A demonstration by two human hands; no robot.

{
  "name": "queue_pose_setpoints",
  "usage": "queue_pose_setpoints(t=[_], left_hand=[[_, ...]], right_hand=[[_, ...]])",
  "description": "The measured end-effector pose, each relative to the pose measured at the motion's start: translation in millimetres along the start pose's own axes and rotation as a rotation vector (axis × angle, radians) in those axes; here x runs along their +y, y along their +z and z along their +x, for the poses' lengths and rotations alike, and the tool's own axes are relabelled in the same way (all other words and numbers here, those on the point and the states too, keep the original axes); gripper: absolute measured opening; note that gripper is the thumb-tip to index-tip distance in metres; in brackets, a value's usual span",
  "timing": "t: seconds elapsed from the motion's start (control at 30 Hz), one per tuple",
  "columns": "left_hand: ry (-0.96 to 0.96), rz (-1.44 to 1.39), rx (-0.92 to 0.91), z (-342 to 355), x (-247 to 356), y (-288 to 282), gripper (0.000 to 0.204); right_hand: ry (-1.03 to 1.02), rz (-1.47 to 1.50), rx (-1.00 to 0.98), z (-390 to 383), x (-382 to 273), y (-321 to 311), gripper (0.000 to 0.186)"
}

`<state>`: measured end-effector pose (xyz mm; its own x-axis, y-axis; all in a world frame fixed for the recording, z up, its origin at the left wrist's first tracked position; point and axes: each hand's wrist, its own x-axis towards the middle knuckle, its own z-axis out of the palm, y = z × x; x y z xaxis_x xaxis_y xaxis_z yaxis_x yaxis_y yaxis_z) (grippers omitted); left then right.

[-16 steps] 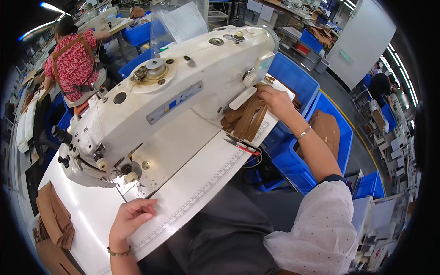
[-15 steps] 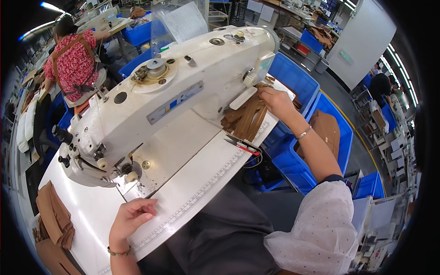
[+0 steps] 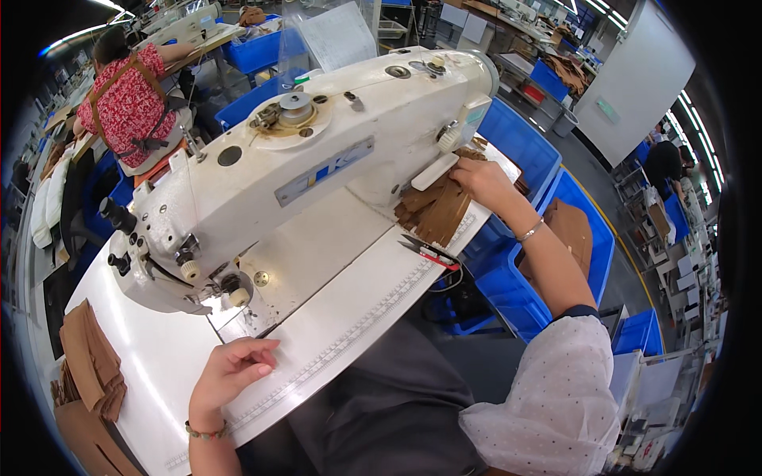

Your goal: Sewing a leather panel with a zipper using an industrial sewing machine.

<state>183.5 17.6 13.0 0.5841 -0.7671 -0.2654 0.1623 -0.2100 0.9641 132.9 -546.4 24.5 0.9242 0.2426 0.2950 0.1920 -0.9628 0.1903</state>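
A white sewing machine (image 3: 341, 143) stretches across the white table (image 3: 357, 297). At its right end, my right hand (image 3: 480, 181) has its fingers closed at the top of a pile of brown fabric strips (image 3: 435, 210), beside the handwheel end; the fingertips are partly hidden. My left hand (image 3: 236, 369) rests at the table's front edge, just before the needle area, fingers loosely bent and thumb apart, with nothing in it. Red-handled thread snips (image 3: 432, 254) lie on the table in front of the strips. Stacked brown fabric pieces (image 3: 94, 361) lie at the table's left end.
Blue bins (image 3: 548, 297) stand right of the table, one with brown pieces (image 3: 565, 238) inside. A printed ruler strip (image 3: 349, 333) runs along the front edge. A paper sheet (image 3: 337, 36) stands behind the machine. A person in a red patterned top (image 3: 131, 103) sits at far left.
The whole view has shifted slightly, so the machine sits a little farther right and lower. My right hand stays at the strips, which look slightly rearranged; my left hand is nearly unmoved.
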Motion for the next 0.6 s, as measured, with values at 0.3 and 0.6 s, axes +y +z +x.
queue_pose_setpoints(t=[0.3, 0.6], left_hand=[[-0.002, -0.003, -0.020, -1, 0, -2, 0.038], [-0.002, -0.006, -0.008, -1, 0, 0, 0.037]], right_hand=[[-0.030, 0.044, -0.027, -1, -2, -11, 0.035], [-0.044, 0.037, -0.064, 3, -1, -17, 0.013]])
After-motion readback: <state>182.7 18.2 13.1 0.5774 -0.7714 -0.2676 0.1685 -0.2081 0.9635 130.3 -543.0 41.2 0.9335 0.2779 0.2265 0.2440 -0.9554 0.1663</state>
